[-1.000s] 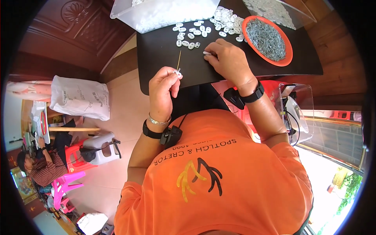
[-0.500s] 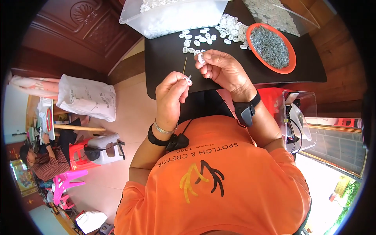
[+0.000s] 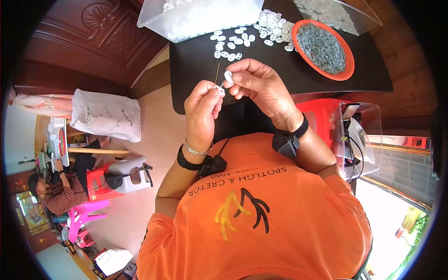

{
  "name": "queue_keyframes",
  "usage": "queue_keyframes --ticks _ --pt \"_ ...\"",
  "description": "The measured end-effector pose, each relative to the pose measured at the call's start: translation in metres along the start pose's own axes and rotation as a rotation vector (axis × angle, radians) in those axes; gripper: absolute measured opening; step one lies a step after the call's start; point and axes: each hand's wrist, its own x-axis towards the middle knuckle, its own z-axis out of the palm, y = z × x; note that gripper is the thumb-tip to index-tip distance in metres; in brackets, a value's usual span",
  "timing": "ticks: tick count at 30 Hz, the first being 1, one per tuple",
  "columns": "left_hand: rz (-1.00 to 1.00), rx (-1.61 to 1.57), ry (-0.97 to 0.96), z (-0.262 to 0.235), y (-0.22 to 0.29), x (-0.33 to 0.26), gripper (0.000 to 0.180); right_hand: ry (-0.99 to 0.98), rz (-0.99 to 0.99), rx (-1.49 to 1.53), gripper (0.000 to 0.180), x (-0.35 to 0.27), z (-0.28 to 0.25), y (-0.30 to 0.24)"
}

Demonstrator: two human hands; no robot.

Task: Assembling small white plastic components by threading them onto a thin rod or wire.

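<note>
My left hand [image 3: 200, 103] pinches a small white oval plastic piece [image 3: 221, 91] with a short thin pin standing out of it. A thin gold-coloured rod [image 3: 217, 73] rises from beside the same fingertips; its lower end is hidden. Between thumb and forefinger, my right hand [image 3: 268, 88] grips another white oval piece [image 3: 228, 77], close above the left one. Whether the pin touches this second piece, I cannot tell. Loose white two-holed ovals [image 3: 231, 45] lie on the black table [image 3: 186, 74] beyond my hands.
At the right, an orange bowl [image 3: 351, 70] holds many small greyish pins [image 3: 322, 49]. A translucent bin [image 3: 151, 21] of white pieces stands at the far left of the table, another clear tray [image 3: 368, 16] at the far right. A person [image 3: 63, 193] sits away to the left.
My right hand has moved left and slightly down, bringing its white oval piece close to the one in my left hand. The view has shifted slightly.
</note>
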Motion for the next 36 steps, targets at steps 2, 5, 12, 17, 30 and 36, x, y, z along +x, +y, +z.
queue_keyframes --ticks 2,5,12,17,30,36 --pt "-0.008 0.003 0.014 0.000 0.000 -0.001 0.019 0.013 -0.050 -0.074 0.015 -0.003 0.004 0.001" --pt "0.010 -0.009 0.024 0.000 -0.001 -0.002 0.019 0.034 -0.124 -0.165 0.015 -0.004 0.006 0.005" --pt "-0.007 0.029 0.017 -0.004 -0.004 -0.003 0.018 0.026 -0.147 -0.239 0.015 -0.005 0.007 0.007" --pt "-0.020 0.029 0.010 -0.005 -0.005 -0.004 0.017 0.020 -0.156 -0.268 0.015 -0.006 0.007 0.008" --pt "-0.038 0.031 0.023 -0.004 -0.006 -0.004 0.015 0.033 -0.232 -0.383 0.014 -0.011 0.009 0.010" --pt "-0.062 0.031 0.024 -0.006 -0.008 -0.003 0.015 0.040 -0.105 -0.272 0.014 -0.008 0.004 0.009"
